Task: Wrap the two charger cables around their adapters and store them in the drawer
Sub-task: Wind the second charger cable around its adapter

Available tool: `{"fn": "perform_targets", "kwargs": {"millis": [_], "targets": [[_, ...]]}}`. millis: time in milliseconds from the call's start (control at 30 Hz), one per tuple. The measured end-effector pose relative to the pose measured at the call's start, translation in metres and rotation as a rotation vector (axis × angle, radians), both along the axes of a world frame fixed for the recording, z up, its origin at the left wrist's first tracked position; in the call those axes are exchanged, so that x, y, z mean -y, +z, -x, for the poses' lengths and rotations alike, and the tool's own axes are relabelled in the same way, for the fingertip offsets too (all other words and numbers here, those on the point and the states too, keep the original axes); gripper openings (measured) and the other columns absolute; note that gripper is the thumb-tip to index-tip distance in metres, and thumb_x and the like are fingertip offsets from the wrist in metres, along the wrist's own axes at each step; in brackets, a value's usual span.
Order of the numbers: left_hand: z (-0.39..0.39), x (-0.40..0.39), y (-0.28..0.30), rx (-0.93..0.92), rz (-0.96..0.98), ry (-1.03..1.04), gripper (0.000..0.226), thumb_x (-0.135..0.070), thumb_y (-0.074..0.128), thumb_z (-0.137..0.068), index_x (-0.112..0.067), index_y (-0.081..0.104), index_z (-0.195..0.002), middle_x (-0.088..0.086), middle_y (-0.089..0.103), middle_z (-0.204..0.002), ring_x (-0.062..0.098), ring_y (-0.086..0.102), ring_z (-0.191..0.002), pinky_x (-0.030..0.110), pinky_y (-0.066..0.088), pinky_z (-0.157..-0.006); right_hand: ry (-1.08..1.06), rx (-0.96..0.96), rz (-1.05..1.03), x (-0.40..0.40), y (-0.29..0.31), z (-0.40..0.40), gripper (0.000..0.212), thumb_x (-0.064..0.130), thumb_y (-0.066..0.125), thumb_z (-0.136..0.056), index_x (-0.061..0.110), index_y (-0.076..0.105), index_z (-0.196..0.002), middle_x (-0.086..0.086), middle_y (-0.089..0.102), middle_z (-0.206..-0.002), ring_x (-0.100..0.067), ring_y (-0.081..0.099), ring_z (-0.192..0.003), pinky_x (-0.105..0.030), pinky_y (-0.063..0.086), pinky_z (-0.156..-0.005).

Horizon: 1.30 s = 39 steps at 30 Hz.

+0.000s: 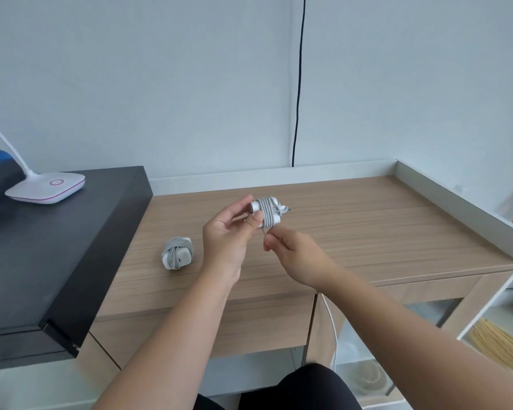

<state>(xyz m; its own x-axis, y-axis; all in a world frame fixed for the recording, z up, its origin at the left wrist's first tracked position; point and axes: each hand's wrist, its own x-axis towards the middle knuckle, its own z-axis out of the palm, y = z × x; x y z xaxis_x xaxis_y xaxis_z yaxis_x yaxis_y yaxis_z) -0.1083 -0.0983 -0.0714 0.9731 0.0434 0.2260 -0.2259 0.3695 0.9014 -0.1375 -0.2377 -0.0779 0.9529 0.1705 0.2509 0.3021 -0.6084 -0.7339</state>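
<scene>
My left hand (230, 232) pinches a white adapter (267, 212) above the wooden desk (367, 232), with several turns of white cable wound around it. My right hand (293, 255) pinches the cable just below the adapter. A loose stretch of that cable (332, 321) hangs past the desk's front edge beneath my right wrist. A second adapter (177, 252), fully wrapped in its grey cable, lies on the desk left of my left hand. The drawer front (249, 327) under the desktop is closed.
A black cabinet (57, 247) stands at the left with a white lamp base (46, 187) on it. White raised edging (456, 199) borders the desk's back and right side. A black cord (298, 84) hangs down the wall. White shelving (510, 306) is at the right.
</scene>
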Motion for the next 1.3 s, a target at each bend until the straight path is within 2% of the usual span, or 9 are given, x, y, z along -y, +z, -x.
{"fn": "perform_targets", "kwargs": {"millis": [100, 200, 533, 667, 767, 867, 1067, 1167, 1300], "targets": [[-0.002, -0.003, -0.007, 0.044, -0.105, 0.061, 0.033, -0.011, 0.083, -0.070, -0.027, 0.075, -0.098, 0.005, 0.075, -0.092, 0.023, 0.068, -0.087, 0.040, 0.056, -0.085, 0.024, 0.048, 0.180, -0.001, 0.005, 0.006, 0.021, 0.023, 0.044, -0.099, 0.016, 0.061, -0.087, 0.011, 0.051, -0.061, -0.007, 0.047, -0.057, -0.028, 0.038, -0.060], [-0.004, -0.004, -0.007, 0.062, -0.177, 0.116, 0.034, -0.008, 0.083, -0.071, -0.030, 0.073, -0.096, -0.005, 0.075, -0.085, 0.012, 0.066, -0.079, 0.032, 0.055, -0.080, 0.053, 0.111, 0.270, 0.001, 0.011, 0.008, 0.020, 0.023, 0.045, -0.098, 0.016, 0.062, -0.089, 0.006, 0.057, -0.064, -0.019, 0.052, -0.060, -0.036, 0.044, -0.062], [-0.005, -0.011, -0.009, 0.245, -0.505, 0.155, 0.038, -0.015, 0.082, -0.074, -0.038, 0.068, -0.101, -0.006, 0.071, -0.096, -0.004, 0.064, -0.077, 0.017, 0.051, -0.079, 0.058, 0.223, 0.490, 0.017, 0.043, 0.004, 0.020, 0.025, 0.046, -0.097, 0.018, 0.063, -0.090, 0.012, 0.044, -0.056, -0.018, 0.044, -0.056, -0.033, 0.043, -0.057], [-0.005, -0.012, -0.009, 0.345, -0.594, 0.140, 0.035, -0.010, 0.080, -0.077, -0.030, 0.069, -0.104, -0.006, 0.069, -0.095, -0.006, 0.063, -0.078, 0.009, 0.045, -0.075, 0.084, 0.242, 0.572, 0.021, 0.053, 0.004, 0.024, 0.029, 0.039, -0.093, 0.019, 0.061, -0.093, -0.003, 0.063, -0.071, -0.031, 0.057, -0.067, -0.038, 0.049, -0.060], [-0.006, -0.016, -0.014, 0.350, -0.583, 0.131, 0.035, -0.010, 0.079, -0.078, -0.031, 0.069, -0.105, -0.005, 0.068, -0.096, -0.004, 0.063, -0.079, 0.012, 0.048, -0.076, 0.157, 0.287, 0.553, 0.019, 0.051, 0.007, 0.034, 0.033, 0.033, -0.085, 0.018, 0.063, -0.089, -0.004, 0.066, -0.072, -0.028, 0.056, -0.064, -0.035, 0.047, -0.058], [-0.006, -0.018, -0.020, 0.338, -0.586, 0.138, 0.038, -0.011, 0.077, -0.080, -0.039, 0.067, -0.104, -0.007, 0.067, -0.098, -0.003, 0.063, -0.081, 0.015, 0.050, -0.076, 0.199, 0.288, 0.555, 0.017, 0.047, 0.008, 0.024, 0.026, 0.042, -0.091, 0.017, 0.063, -0.086, 0.004, 0.057, -0.064, -0.021, 0.046, -0.058, -0.032, 0.042, -0.056], [0.003, -0.022, -0.026, 0.338, -0.565, 0.037, 0.035, -0.007, 0.075, -0.082, -0.032, 0.070, -0.105, -0.003, 0.068, -0.103, -0.003, 0.064, -0.083, 0.020, 0.051, -0.082, 0.143, 0.376, 0.485, 0.033, 0.053, -0.010, 0.020, 0.030, 0.055, -0.094, 0.018, 0.067, -0.083, 0.004, 0.062, -0.059, -0.016, 0.055, -0.054, -0.032, 0.047, -0.053], [0.008, -0.018, -0.019, 0.232, -0.450, -0.106, 0.030, -0.015, 0.077, -0.077, -0.033, 0.074, -0.100, -0.005, 0.068, -0.095, 0.001, 0.063, -0.079, 0.032, 0.057, -0.079, 0.141, 0.348, 0.323, 0.039, 0.056, -0.019, 0.014, 0.029, 0.062, -0.092, 0.021, 0.068, -0.082, 0.008, 0.055, -0.053, -0.005, 0.045, -0.047, -0.026, 0.039, -0.050], [0.010, -0.016, -0.003, 0.120, -0.324, -0.223, 0.028, -0.020, 0.078, -0.066, -0.028, 0.077, -0.093, -0.001, 0.072, -0.077, 0.011, 0.065, -0.072, 0.024, 0.055, -0.066, 0.191, 0.179, -0.014, 0.039, 0.047, -0.024, 0.012, 0.023, 0.064, -0.091, 0.022, 0.069, -0.080, 0.010, 0.066, -0.069, -0.003, 0.058, -0.065, -0.026, 0.047, -0.065]]}}
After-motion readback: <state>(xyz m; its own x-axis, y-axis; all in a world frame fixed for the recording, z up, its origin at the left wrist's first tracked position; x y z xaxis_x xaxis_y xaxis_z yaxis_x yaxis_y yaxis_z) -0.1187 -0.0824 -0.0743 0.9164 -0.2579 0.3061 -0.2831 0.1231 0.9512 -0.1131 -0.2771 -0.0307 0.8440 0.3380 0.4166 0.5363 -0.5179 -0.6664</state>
